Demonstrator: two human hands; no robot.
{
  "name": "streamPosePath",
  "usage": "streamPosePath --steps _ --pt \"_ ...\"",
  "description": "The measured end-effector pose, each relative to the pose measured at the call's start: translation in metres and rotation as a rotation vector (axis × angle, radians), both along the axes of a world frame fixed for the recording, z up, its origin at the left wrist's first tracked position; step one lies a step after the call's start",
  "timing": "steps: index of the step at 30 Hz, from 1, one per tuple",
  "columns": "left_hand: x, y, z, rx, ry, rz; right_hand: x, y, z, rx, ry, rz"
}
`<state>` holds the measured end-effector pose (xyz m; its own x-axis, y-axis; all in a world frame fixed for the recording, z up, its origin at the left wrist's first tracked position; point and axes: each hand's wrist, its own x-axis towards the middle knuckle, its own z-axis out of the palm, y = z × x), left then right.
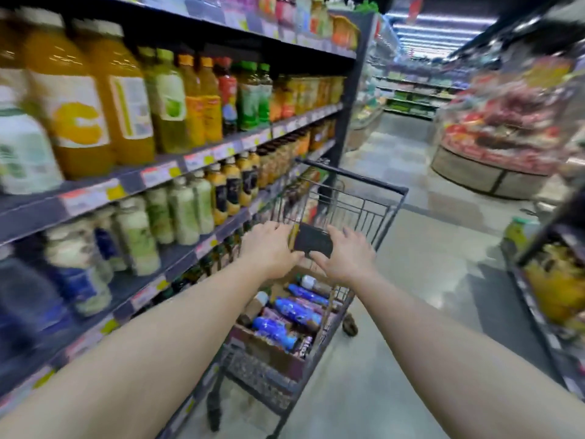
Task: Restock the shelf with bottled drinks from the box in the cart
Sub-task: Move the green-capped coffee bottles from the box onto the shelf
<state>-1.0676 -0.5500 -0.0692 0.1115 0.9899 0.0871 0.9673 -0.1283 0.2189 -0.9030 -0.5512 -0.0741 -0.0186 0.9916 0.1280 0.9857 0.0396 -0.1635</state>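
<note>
Hands: left (271,247) and right (343,253) both grip a dark handle pad (313,243) on the cart (357,213), mid-frame. Bottles (294,312) fill the box (272,353) below; shelf (177,172) restocking looks unstarted.

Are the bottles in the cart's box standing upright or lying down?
Lying down. The blue bottles rest on their sides in the open cardboard box inside the cart, caps pointing left and away; none visibly stands upright.

No legible text. Bottle labels (79,122) and shelf price tags (160,174) blurred beyond reading; large orange "C"-like shape on one juice label, nothing more.
</note>
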Motion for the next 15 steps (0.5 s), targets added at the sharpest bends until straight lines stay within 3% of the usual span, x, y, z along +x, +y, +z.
streamPosePath --steps 7,15 --pt "-0.002 0.140 -0.039 -0.115 0.007 -0.081 0.048 0.124 -0.038 -0.088 0.019 -0.139" --pt "-0.024 0.213 -0.118 -0.309 -0.020 0.019 0.034 0.203 -0.118 -0.275 0.058 -0.042"
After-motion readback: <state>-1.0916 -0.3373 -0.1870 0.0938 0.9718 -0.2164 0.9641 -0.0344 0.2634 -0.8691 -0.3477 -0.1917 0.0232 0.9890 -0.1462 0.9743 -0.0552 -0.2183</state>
